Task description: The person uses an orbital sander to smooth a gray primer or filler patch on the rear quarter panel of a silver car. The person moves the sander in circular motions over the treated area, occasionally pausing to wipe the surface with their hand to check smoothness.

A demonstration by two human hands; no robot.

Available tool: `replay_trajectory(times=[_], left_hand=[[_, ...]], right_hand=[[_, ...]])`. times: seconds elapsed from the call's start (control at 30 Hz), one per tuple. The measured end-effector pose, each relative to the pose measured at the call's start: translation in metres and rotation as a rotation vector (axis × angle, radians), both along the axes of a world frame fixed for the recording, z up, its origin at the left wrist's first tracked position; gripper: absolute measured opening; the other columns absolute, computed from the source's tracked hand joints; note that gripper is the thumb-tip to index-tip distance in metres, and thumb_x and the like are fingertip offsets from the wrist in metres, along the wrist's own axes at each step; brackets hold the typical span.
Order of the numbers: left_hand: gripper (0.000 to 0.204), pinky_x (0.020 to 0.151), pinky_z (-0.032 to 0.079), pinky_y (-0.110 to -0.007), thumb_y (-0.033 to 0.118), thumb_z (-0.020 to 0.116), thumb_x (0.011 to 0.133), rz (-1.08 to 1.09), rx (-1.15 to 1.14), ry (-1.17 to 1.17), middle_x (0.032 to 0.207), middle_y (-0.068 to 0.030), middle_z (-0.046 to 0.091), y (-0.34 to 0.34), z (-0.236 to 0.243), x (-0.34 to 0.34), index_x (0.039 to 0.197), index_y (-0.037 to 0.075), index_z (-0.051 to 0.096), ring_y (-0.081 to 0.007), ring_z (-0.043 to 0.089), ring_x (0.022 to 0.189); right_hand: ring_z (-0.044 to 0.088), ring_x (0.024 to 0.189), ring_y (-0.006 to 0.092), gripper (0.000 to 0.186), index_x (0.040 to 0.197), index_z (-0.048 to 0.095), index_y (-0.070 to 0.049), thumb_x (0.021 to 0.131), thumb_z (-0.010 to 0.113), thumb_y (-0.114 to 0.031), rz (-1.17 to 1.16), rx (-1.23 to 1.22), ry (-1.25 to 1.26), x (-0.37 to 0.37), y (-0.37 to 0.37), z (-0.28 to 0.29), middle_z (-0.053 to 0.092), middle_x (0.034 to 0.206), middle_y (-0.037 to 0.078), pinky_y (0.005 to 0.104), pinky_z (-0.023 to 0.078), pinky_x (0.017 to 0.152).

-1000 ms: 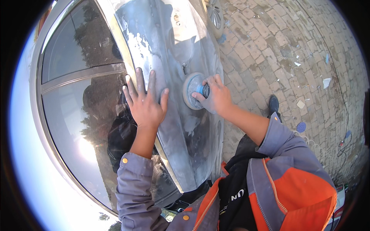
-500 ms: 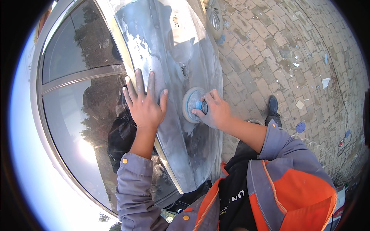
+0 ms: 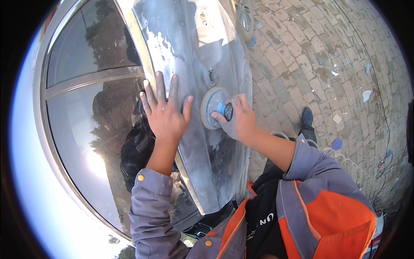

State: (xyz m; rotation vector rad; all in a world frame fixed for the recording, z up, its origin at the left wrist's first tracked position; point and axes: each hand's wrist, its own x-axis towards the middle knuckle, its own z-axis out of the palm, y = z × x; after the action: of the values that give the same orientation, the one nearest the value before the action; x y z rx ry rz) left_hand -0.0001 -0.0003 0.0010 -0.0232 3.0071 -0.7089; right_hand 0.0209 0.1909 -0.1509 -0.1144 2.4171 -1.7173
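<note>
Round sander (image 3: 214, 102) rests against the grey car panel (image 3: 196, 159).

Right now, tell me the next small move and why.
Perhaps slide the round sander slightly toward the person, over the blotchy patch beside it: the right hand holds it against the panel, and the left hand lies clear of that path.

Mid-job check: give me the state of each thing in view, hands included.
Grey-white metal car panel: surface patchy, uneven
Round grey-blue sander: against the panel; whether running, cannot tell
Bare left hand: flat along the panel's window edge, fingers spread
Bare right hand: closed on the sander
Dark glass car windows: shut
Round purple disc: lying on brick paving
</note>
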Motion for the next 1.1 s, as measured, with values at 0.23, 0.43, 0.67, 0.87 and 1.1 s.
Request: replay_trajectory(times=[0.23,0.43,0.67,0.87,1.1], left_hand=[[0.071,0.135,0.02,-0.065,0.061,0.062,0.106,-0.005,0.0,0.002,0.184,-0.0139,0.033,0.0,0.0,0.0,0.168,0.027,0.056,-0.0546,0.033,0.163],[0.071,0.135,0.02,-0.064,0.057,0.062,0.106,-0.008,0.001,0.0,0.184,-0.0147,0.032,0.001,0.0,0.0,0.169,0.025,0.055,-0.0528,0.029,0.165],[0.07,0.132,0.024,-0.065,0.06,0.062,0.105,-0.032,-0.046,-0.003,0.182,-0.0169,0.036,0.001,0.001,-0.001,0.166,0.024,0.059,-0.0543,0.039,0.159],[0.07,0.134,0.022,-0.063,0.057,0.061,0.106,-0.027,-0.025,-0.006,0.183,-0.0164,0.035,0.0,0.001,0.0,0.168,0.024,0.056,-0.0527,0.032,0.163],[0.07,0.135,0.021,-0.062,0.055,0.061,0.107,-0.031,-0.029,-0.006,0.183,-0.0161,0.034,0.0,0.001,0.0,0.169,0.024,0.054,-0.0518,0.029,0.166]], right_hand=[[0.073,0.096,0.037,0.059,0.115,0.066,-0.008,0.08,0.099,-0.042,-0.068,0.049,-0.13,0.004,-0.006,-0.007,0.061,0.116,0.01,0.0503,0.059,0.075],[0.072,0.094,0.0366,0.058,0.113,0.067,-0.009,0.08,0.099,-0.043,-0.077,0.008,-0.076,0.026,-0.002,-0.009,0.06,0.116,0.01,0.0495,0.058,0.075],[0.071,0.094,0.0367,0.057,0.113,0.068,-0.008,0.079,0.099,-0.042,0.002,-0.049,0.0,0.037,-0.003,-0.009,0.059,0.116,0.01,0.0491,0.058,0.076],[0.072,0.098,0.0359,0.057,0.115,0.069,-0.008,0.08,0.098,-0.042,-0.126,0.069,-0.167,0.037,-0.003,-0.007,0.06,0.117,0.01,0.0484,0.059,0.077],[0.071,0.098,0.0379,0.057,0.114,0.069,-0.007,0.081,0.098,-0.044,-0.079,0.012,-0.075,0.015,-0.007,-0.002,0.06,0.118,0.01,0.0503,0.059,0.077]])
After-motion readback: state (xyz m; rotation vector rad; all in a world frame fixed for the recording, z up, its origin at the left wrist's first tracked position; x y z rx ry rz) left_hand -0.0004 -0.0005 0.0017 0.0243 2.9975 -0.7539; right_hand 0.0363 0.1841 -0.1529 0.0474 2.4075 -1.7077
